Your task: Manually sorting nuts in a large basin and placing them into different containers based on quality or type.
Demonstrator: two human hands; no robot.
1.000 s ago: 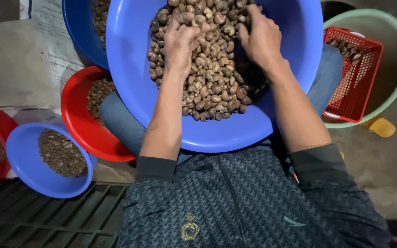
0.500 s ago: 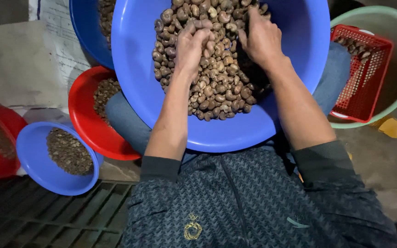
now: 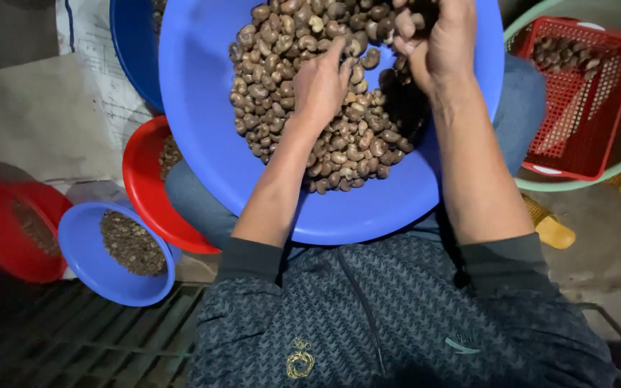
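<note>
— Crowding the big round blue plastic basin on the lap: a red plastic bowl touching its left rim, a red mesh basket just right.

— And the hands?

— Left hand lies flat, fingers loosely spread, on the brown kidney-shaped nuts heaped inside. Right hand, at the heap's far-right edge, curls around a few nuts.

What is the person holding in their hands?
The right hand is curled around a few nuts, lifted off the pile. The left hand lies flat on the nuts in the blue basin, gripping nothing.
</note>
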